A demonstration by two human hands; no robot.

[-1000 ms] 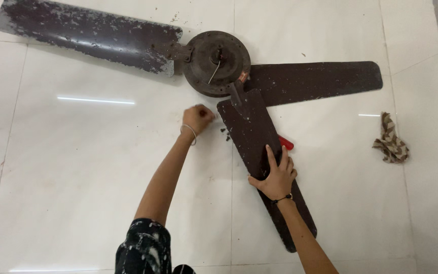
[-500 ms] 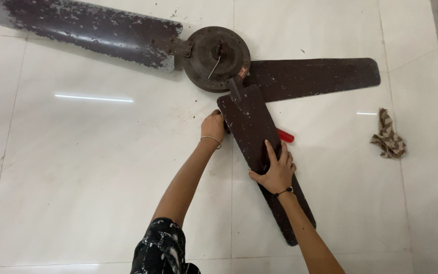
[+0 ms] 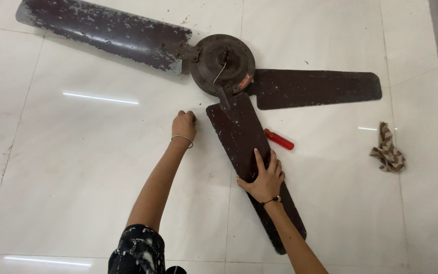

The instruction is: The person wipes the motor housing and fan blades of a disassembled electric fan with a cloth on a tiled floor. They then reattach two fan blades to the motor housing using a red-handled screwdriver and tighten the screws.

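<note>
You will find one label only: a small red sticker (image 3: 245, 80) on the lower right rim of the round brown motor housing (image 3: 222, 63), rectangular and slightly tilted. No packages, signs or screens are visible.

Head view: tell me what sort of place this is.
Probably an indoor room, perhaps in a home. The floor is glossy white tile reflecting lights. A dismantled brown ceiling fan lies on it, with a red-handled screwdriver and a crumpled rag nearby.
</note>
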